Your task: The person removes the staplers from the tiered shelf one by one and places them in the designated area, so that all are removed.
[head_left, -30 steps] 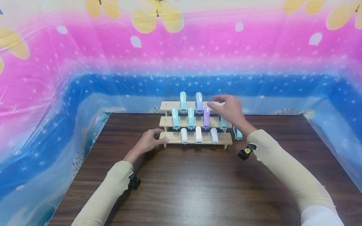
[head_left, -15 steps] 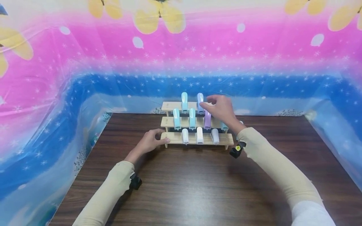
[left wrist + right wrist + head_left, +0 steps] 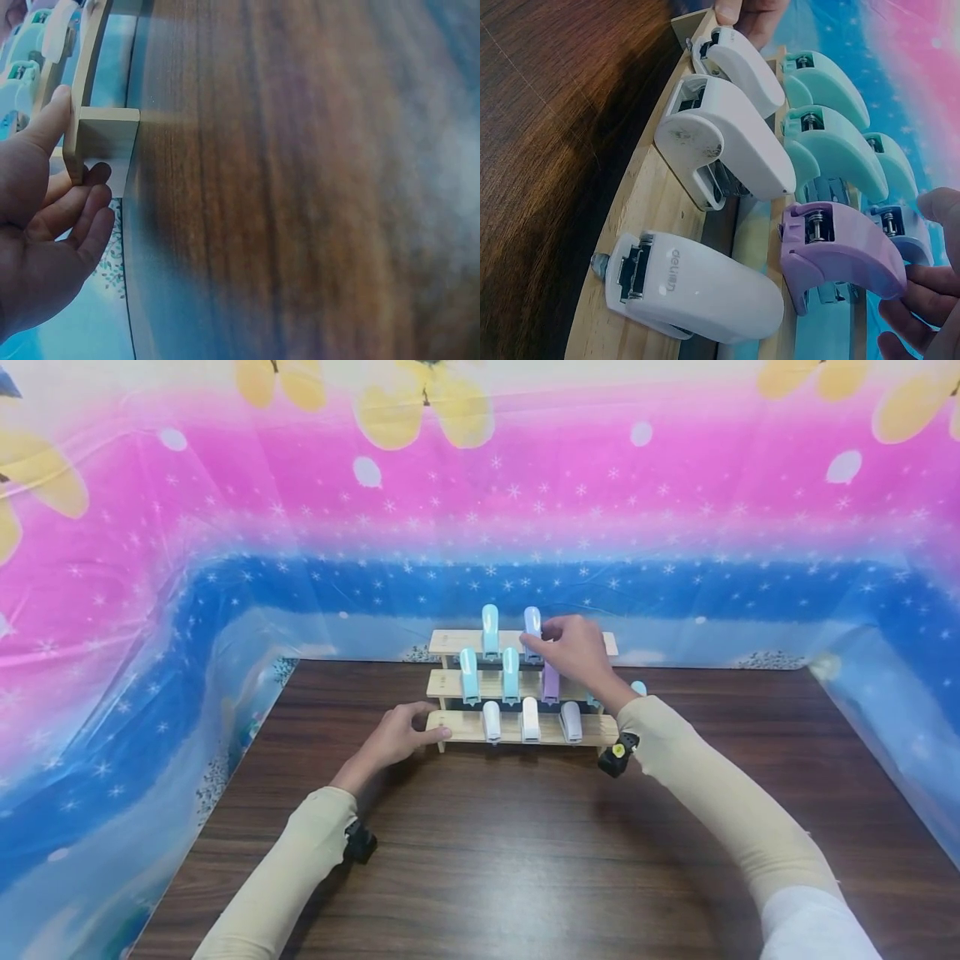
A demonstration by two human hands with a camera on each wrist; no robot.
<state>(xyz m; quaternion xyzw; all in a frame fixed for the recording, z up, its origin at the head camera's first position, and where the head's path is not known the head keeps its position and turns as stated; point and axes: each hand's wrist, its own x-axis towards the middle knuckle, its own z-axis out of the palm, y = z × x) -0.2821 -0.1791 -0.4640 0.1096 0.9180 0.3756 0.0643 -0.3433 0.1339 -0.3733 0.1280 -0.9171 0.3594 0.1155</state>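
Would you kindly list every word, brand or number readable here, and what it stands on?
"deli": on the nearest white stapler in the right wrist view; what follows it is unclear.
Too small to read: marks at the left end of the wooden stand, head view.

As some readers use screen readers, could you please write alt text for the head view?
A person's right hand holds a periwinkle stapler on the top tier of a wooden rack of staplers; the left hand grips the lowest shelf.

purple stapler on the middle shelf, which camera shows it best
Right wrist: the purple stapler looks large and mostly unobstructed. The head view shows it small, partly behind the right hand; the left wrist view doesn't show it clearly.
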